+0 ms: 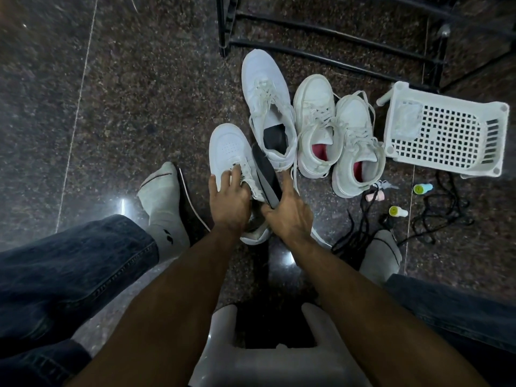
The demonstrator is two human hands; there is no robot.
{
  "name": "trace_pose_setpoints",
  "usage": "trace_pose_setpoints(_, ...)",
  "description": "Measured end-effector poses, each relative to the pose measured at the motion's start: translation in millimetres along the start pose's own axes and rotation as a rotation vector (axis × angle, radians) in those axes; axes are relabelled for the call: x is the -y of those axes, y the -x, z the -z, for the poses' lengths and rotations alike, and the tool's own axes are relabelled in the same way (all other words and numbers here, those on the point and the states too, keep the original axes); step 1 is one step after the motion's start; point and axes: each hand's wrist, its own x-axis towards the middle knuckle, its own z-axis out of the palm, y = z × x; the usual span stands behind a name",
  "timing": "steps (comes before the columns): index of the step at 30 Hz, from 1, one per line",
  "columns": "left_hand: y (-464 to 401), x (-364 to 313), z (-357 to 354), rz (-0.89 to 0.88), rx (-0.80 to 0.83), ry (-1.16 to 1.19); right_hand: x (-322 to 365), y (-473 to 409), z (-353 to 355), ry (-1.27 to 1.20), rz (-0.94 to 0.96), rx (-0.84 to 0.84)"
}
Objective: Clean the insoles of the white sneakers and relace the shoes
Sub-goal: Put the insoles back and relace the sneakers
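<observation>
Left hand (227,202) is pressing on the near white sneaker (231,152) on the floor, fingers curled over its lace area; right hand (290,210) is pinching the dark insole (266,174), half out. Yanking risks creasing it or tipping the shoe.

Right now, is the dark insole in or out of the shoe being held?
Mostly out: the insole sticks up beside the shoe, pinched by the right hand.

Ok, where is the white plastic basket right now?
The white plastic basket lies on its side on the floor at the right of the head view, just right of the two red-lined sneakers, above the small bottles.
</observation>
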Motion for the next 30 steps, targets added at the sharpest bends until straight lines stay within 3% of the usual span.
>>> trace_pose_setpoints(9, 2, 6, 0, -0.035, -0.128, 0.083, -3, -2, 0, -0.023, 0.009, 0.005)
trace_pose_setpoints(15, 17, 29, 13, -0.219, -0.255, 0.2, -4, -1, -2, -0.011, 0.018, 0.013)
trace_pose_setpoints(18, 12, 40, 25, -0.356, -0.137, 0.259, -6, 2, 0, -0.013, 0.033, 0.031)
trace_pose_setpoints(23, -9, 39, 52, -0.334, 0.187, 0.159, -21, 12, 11, -0.031, 0.021, 0.094)
trace_pose_setpoints(30, -21, 30, 57, -0.192, 0.282, 0.243, -52, 50, 43, 0.28, 0.196, 0.162)
